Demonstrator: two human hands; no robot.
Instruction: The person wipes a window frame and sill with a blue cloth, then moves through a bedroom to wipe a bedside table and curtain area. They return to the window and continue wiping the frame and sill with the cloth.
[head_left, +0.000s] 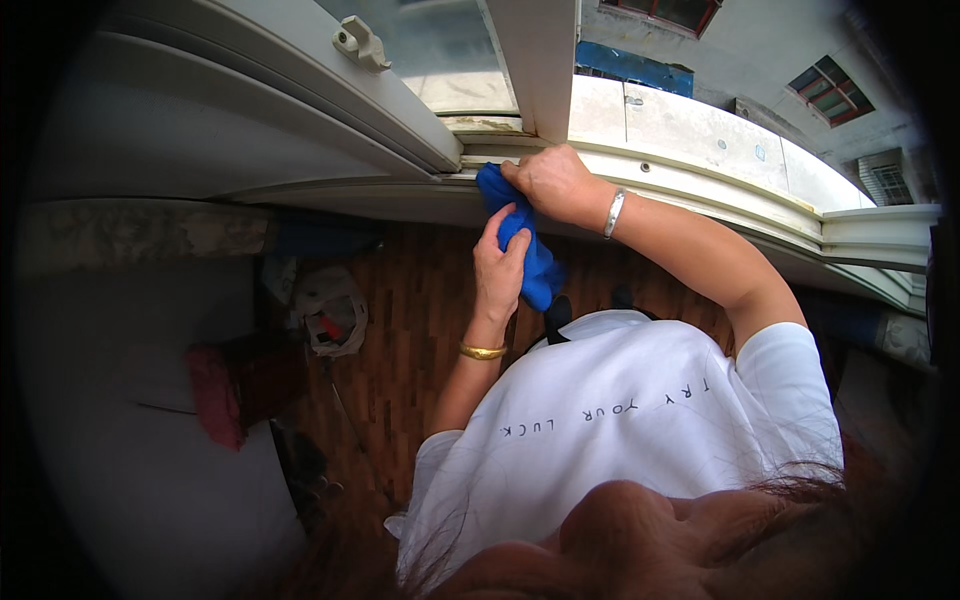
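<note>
A blue cloth (541, 274) hangs over the inner edge of a white sliding-window track (697, 180). My right hand (559, 184), with a silver bracelet at its wrist, is closed around the cloth's upper part at the track, beside the upright edge of a window sash (536, 67). Lower down, my left hand (501, 274) pinches the same cloth between thumb and fingers; a gold bracelet circles that wrist. The cloth's loose end dangles below both hands, above the wooden floor (405, 300).
A window latch (361, 43) juts from the left frame. Outside is a pale ledge (682, 120), with a building wall (757, 45) beyond. Lower left are a white bag (330, 311) on the floor and a pink cloth (215, 394) draped over a dark piece of furniture (270, 375).
</note>
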